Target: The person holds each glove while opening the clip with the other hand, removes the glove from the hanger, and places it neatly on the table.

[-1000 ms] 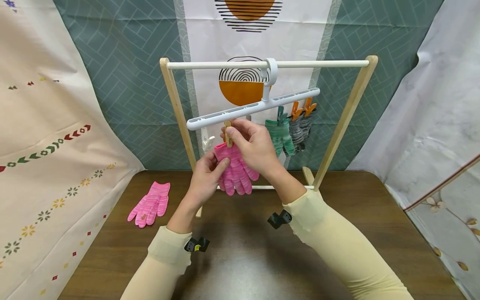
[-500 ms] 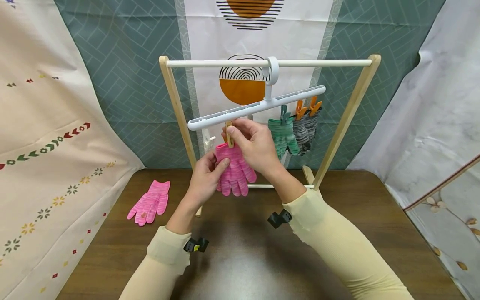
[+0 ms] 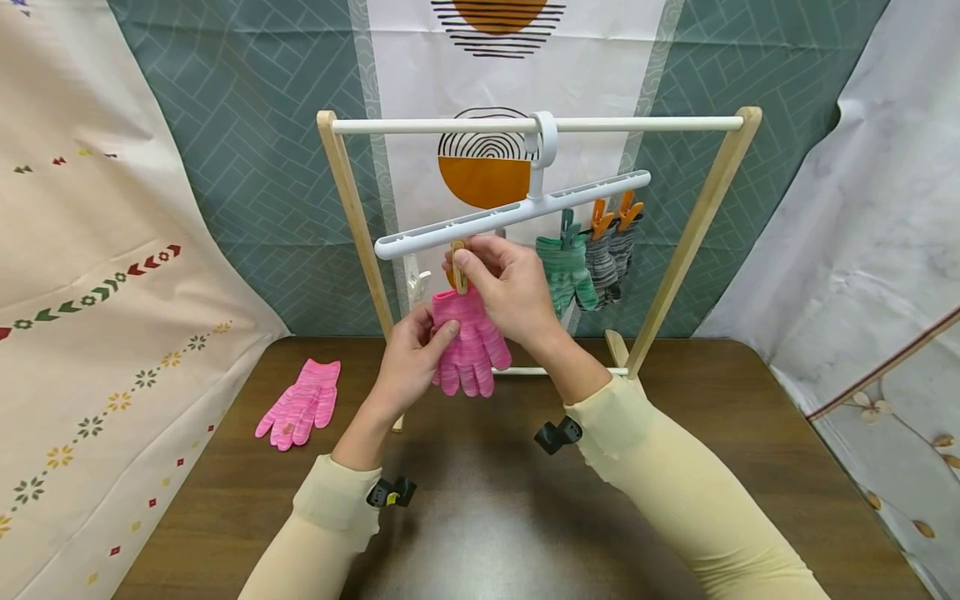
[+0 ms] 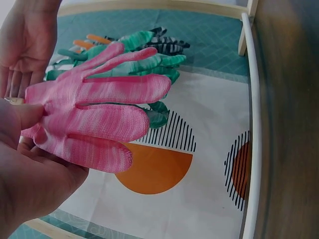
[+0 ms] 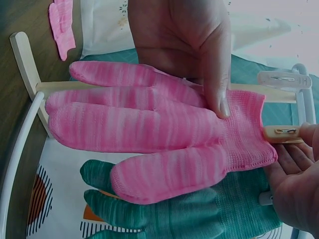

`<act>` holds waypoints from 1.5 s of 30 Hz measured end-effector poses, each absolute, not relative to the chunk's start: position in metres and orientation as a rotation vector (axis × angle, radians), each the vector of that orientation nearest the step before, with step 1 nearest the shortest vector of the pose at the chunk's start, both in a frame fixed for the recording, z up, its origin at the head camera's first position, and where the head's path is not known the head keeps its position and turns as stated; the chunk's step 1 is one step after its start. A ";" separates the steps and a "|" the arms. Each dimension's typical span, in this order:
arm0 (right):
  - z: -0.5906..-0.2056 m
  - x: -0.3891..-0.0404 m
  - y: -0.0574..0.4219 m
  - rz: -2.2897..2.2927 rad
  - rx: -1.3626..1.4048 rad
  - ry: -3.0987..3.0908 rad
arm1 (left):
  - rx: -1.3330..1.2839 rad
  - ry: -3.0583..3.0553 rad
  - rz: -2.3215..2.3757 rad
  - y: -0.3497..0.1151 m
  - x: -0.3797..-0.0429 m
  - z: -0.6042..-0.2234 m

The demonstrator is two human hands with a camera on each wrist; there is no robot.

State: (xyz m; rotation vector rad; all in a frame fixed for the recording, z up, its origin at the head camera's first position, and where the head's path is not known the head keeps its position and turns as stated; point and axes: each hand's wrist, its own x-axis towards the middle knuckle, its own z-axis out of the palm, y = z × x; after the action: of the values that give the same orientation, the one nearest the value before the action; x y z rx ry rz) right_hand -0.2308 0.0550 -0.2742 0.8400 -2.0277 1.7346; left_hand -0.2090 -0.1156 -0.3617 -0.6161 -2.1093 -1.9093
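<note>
below the hanger (image 3: 517,212), the left hand (image 3: 408,354) pinches a pink glove (image 3: 469,348); the right hand (image 3: 513,287) pinches a peg (image 3: 459,271) at its cuff (image 5: 247,127); pegging seems in hand; the next move likely calls for seating the cuff in the peg

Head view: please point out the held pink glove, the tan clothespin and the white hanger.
Held pink glove (image 3: 471,340): head view, its body between cuff and fingers.
Tan clothespin (image 3: 460,272): head view, middle of its visible side.
White hanger (image 3: 513,215): head view, its bar, near the middle.
</note>
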 end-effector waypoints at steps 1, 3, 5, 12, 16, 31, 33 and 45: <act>-0.274 -0.231 0.055 1.736 0.839 -2.030 | -0.618 -2.111 -1.913 -0.116 -0.209 -0.363; -0.274 -0.231 0.055 1.744 0.836 -2.031 | -0.614 -2.120 -1.909 -0.118 -0.209 -0.364; -0.274 -0.231 0.055 1.743 0.834 -2.036 | -0.606 -2.127 -1.905 -0.119 -0.208 -0.365; -0.275 -0.231 0.056 1.724 0.832 -2.045 | -0.571 -2.157 -1.855 -0.128 -0.205 -0.372; -0.275 -0.232 0.055 1.734 0.836 -2.040 | -0.559 -2.156 -1.855 -0.136 -0.205 -0.378; -0.276 -0.232 0.054 1.714 0.777 -2.081 | -0.433 -2.121 -1.870 -0.171 -0.205 -0.387; -0.276 -0.232 0.054 1.721 0.771 -2.083 | -0.405 -2.114 -1.874 -0.174 -0.205 -0.387; -0.278 -0.233 0.054 1.729 0.776 -2.088 | -0.300 -2.085 -1.882 -0.196 -0.203 -0.387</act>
State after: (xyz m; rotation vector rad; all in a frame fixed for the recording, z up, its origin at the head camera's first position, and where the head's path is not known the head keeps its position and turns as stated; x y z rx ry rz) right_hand -0.2327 0.0541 -0.2777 0.7757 -2.0882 1.7289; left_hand -0.2031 -0.1960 -0.3874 -0.2999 -2.0851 -1.8816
